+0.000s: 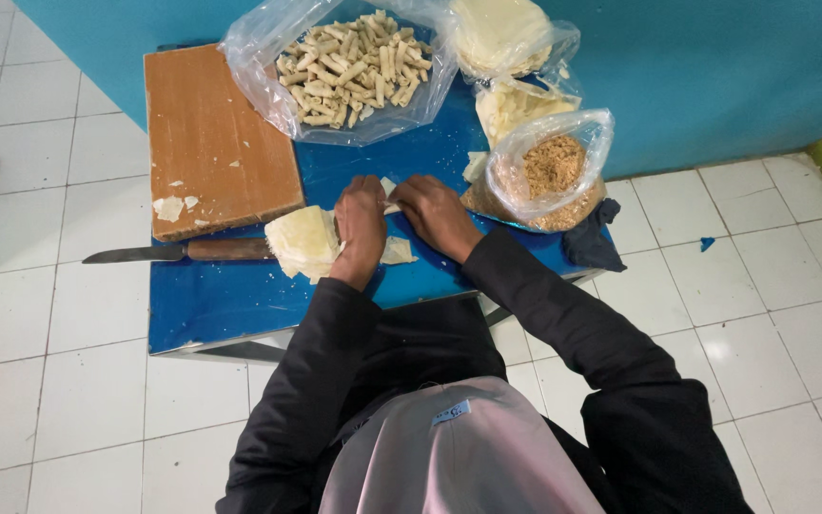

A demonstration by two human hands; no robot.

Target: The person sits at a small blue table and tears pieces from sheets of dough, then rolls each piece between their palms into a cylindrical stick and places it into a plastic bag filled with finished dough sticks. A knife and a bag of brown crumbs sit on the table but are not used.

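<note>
Rolling a thin, soft wrapper (390, 195) at the middle of the blue bench (240, 305), the left hand (362, 224) and right hand (438, 214) pinch shut on its floppy, easily torn edges, best held gently.

clear bag of rolls (344, 71), bag of crumbs (549, 171)

Blue table (240, 305), brown cutting board (211, 133), pale cream wrappers (302, 238), white floor tiles (49, 381).
</note>
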